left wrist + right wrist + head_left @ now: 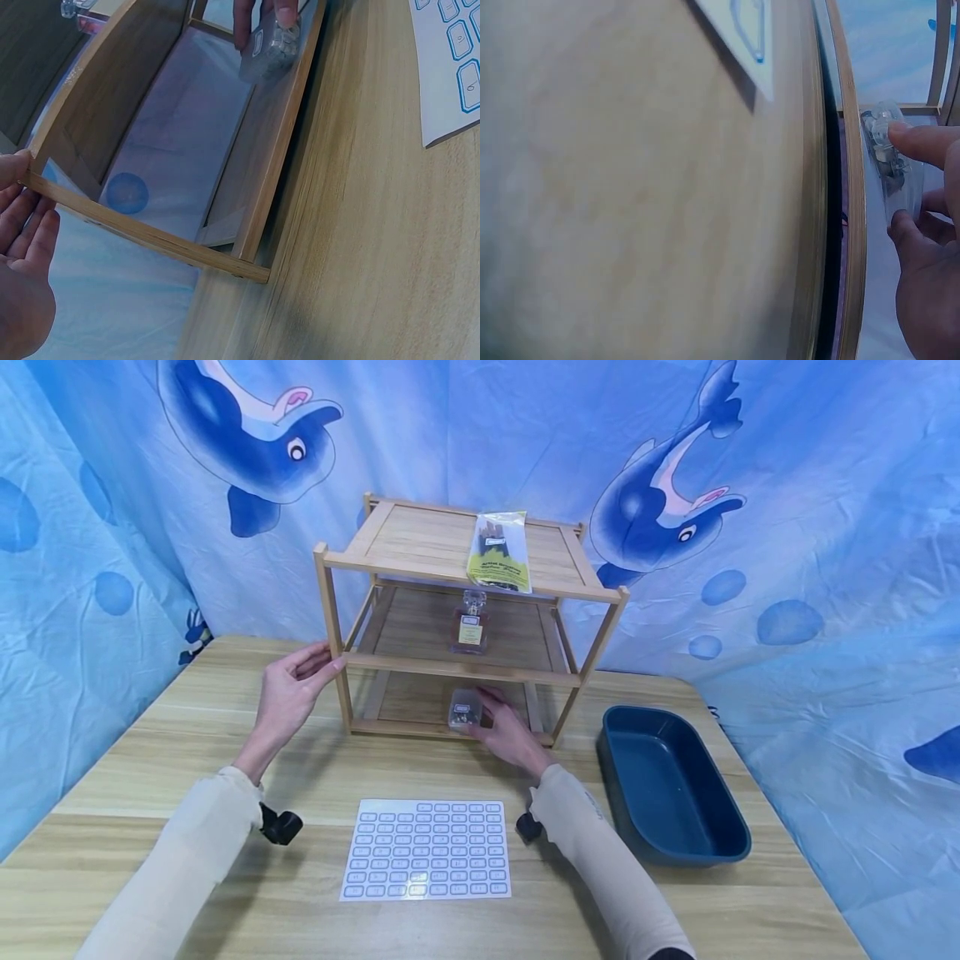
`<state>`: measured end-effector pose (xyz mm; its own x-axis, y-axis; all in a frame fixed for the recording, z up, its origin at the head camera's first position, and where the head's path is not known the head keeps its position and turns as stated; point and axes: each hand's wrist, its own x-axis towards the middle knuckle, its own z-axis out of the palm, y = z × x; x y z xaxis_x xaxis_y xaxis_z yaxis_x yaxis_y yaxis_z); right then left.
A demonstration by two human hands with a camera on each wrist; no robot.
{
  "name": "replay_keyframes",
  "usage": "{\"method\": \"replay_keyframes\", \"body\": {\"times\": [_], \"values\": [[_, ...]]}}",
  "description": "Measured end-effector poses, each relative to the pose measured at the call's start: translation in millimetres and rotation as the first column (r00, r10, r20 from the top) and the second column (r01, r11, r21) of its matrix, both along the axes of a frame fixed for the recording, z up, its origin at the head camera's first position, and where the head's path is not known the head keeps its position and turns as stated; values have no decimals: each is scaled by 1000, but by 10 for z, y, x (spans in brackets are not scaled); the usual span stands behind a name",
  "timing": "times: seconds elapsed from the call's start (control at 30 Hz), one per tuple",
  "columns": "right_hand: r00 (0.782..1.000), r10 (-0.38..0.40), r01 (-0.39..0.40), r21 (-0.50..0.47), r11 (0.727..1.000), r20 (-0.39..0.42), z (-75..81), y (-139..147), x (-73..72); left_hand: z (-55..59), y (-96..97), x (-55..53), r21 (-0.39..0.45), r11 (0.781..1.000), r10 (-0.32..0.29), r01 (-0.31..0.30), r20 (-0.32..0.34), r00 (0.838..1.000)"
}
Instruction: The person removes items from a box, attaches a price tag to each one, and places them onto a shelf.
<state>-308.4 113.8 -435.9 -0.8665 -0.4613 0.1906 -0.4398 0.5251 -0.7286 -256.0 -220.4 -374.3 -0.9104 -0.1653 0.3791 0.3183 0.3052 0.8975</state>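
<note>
A three-tier wooden rack (412,539) stands on the table. My left hand (291,689) holds its front left post, thumb on one side and fingers on the other; the left wrist view shows this grip on the post (142,226) too. On the bottom tier, my right hand (508,733) grips a small clear plastic box (464,710) with a white label. Small pieces show through the box (900,180) in the right wrist view, but their kind is unclear. The thumb and fingers are on its sides, close to the tier's front edge.
A perfume bottle (469,625) stands on the middle tier. A packet of brushes (499,552) lies on top, slightly over the front edge. A sheet of numbered labels (426,850) lies in front of the rack, and a dark blue basin (675,793) sits at right.
</note>
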Motion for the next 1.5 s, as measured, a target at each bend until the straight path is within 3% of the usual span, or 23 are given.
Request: {"method": "replay_keyframes", "body": {"times": [0.37, 0.77, 1.5], "values": [[999, -7, 9, 56, 998, -40, 9, -37, -74, -3, 0, 4, 5, 1000, 5, -5, 5, 1000], [999, 23, -25, 62, 998, 32, 46, -81, -122, 11, -1, 13, -8, 1000, 1, -1, 16, 1000], [999, 27, -32, 128, 991, 39, 51, -103, -223, -1, -21, 7, -1, 1000, -9, 9, 26, 1000]]}}
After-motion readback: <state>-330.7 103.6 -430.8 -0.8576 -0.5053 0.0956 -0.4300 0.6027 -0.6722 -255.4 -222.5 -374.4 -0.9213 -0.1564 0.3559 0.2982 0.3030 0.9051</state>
